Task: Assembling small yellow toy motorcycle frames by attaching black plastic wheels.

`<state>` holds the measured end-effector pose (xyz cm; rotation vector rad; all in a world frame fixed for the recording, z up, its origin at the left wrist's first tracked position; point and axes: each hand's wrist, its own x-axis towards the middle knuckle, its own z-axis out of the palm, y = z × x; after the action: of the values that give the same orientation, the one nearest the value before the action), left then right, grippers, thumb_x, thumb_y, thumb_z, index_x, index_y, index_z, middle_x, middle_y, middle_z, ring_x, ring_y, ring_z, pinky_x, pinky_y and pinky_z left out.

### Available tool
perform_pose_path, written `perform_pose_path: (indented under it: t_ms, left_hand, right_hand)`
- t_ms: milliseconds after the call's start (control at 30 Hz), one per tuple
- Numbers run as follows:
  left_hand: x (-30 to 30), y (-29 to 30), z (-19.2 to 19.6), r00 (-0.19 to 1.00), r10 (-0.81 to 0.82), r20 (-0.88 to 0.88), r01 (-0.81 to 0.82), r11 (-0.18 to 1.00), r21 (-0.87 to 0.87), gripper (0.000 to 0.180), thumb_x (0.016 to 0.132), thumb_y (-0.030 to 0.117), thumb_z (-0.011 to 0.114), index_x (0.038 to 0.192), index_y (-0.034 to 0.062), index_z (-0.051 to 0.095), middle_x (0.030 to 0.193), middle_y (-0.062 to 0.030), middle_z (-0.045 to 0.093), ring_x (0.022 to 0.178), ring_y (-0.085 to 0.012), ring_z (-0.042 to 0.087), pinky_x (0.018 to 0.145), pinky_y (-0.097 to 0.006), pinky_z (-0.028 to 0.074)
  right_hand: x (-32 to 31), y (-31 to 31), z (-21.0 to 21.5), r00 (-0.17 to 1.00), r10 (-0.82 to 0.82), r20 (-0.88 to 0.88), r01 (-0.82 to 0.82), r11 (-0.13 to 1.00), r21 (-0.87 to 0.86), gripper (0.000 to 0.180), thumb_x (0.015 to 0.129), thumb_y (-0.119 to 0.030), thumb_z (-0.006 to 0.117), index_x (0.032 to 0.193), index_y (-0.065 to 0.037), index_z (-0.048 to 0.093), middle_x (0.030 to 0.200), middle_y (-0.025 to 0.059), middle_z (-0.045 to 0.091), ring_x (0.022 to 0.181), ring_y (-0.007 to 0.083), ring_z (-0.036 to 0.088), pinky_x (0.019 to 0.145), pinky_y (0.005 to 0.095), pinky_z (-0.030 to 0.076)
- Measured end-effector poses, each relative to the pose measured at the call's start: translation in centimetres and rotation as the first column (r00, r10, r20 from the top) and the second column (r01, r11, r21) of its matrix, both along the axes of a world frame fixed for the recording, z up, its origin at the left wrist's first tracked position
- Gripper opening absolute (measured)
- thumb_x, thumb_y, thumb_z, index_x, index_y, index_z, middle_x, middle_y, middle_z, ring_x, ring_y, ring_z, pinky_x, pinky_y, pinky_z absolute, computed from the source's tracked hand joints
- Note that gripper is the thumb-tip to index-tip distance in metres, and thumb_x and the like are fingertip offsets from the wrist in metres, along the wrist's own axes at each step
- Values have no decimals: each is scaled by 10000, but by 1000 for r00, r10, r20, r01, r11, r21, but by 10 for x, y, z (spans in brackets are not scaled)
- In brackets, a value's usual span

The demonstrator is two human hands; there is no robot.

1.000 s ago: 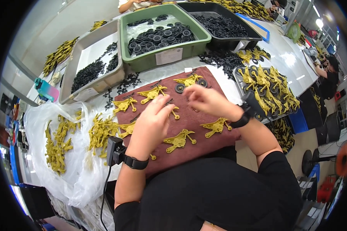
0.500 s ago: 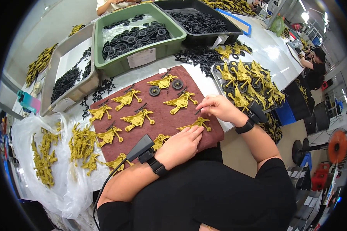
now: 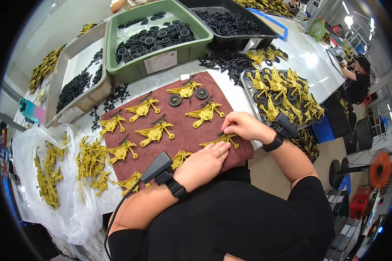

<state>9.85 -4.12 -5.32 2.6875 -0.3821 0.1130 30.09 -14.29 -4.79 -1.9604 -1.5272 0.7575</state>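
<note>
Yellow toy motorbike frame (image 3: 220, 140) lies at the near right corner of the brown cloth (image 3: 185, 130), and both hands are on it: the left hand (image 3: 202, 163) lies flat with its fingers pressing the frame down, while the right hand (image 3: 244, 126) has its fingers closed narrow on a small dark part at the frame's far end. As I judge it, the work is at an early-to-middle stage. Several more yellow frames (image 3: 154, 132) lie in rows over the cloth, most showing no wheels; only the far one (image 3: 186, 90) has black wheels (image 3: 201, 92) beside it. To the right a metal tray (image 3: 250, 89) holds a heap of finished-looking bikes (image 3: 287, 93) with wheels on. Plenty of stock is left: loose frames (image 3: 91, 158) on the clear plastic bag (image 3: 39, 182) to the left, and wheels in the green bin (image 3: 161, 41) at the far side of the table (image 3: 300, 56)
</note>
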Motion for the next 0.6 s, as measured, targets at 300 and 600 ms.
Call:
perform_pose_path:
  t_ms: [300, 600]
  left_hand:
    - [-1, 0, -1, 1000, 0, 8, 0, 1000, -11, 420, 828, 86, 541, 1222, -54, 517, 1375, -176, 439, 1275, -310, 427, 1073, -393, 350]
    - [1, -3, -2, 999, 42, -10, -42, 999, -5, 382, 911, 93, 418, 1251, -69, 488, 1362, -149, 458, 1276, -273, 434, 1083, -361, 341]
  right_hand:
    - [-1, 2, -1, 997, -46, -59, 43, 998, -47, 102, 766, -71, 696, 852, -27, 664, 835, 119, 631, 836, 241, 611, 753, 323, 486]
    - [-2, 15, 2, 988, 75, 137, -67, 996, -60, 108, 738, -39, 694, 740, -22, 587, 803, 125, 571, 799, 300, 576, 703, 365, 466]
